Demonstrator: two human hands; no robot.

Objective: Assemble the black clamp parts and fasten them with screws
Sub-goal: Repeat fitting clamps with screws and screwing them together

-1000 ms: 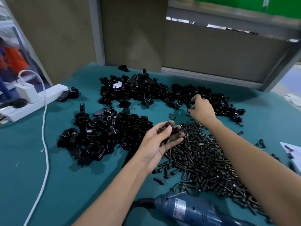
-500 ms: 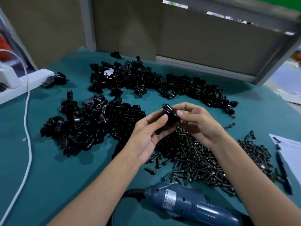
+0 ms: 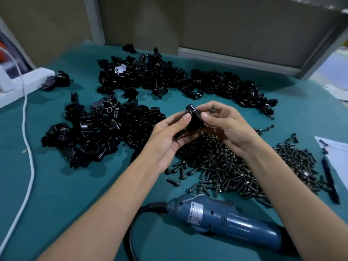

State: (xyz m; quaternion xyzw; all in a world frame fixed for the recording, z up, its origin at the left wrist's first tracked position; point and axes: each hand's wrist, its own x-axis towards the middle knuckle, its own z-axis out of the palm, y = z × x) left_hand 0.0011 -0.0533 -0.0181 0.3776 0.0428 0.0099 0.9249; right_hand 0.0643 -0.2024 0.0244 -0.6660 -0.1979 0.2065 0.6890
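**Barely started: one clamp in hand, no screw in yet**

Across the teal bench mat point(image 3: 56, 185), far more left than done. Along the far side, a sprawling far heap of black clamp parts point(image 3: 169, 80), loose and unjoined by the look of it. At near left, a second near-left heap point(image 3: 98, 132), with some ring-shaped pieces possibly already joined; cannot tell for sure. Under the wrists and out to the right, a broad screw heap point(image 3: 226, 162), apparently hardly used.

Nearest the body, a blue electric screwdriver point(image 3: 226, 217), lying on its side on the mat, touched by neither hand.

Raised above the screw heap, left hand point(image 3: 165, 140) and right hand point(image 3: 227, 125), meeting in the middle. Left thumb and curled fingers pinching the held clamp piece point(image 3: 193, 119) from one side, right thumb and forefinger pinching it from the other.

Judging by that grip, at the step of fitting two parts together. No screw visible in the held piece.

Left for this one: seat the parts, insert the screws, drive them. After that, the heaps.
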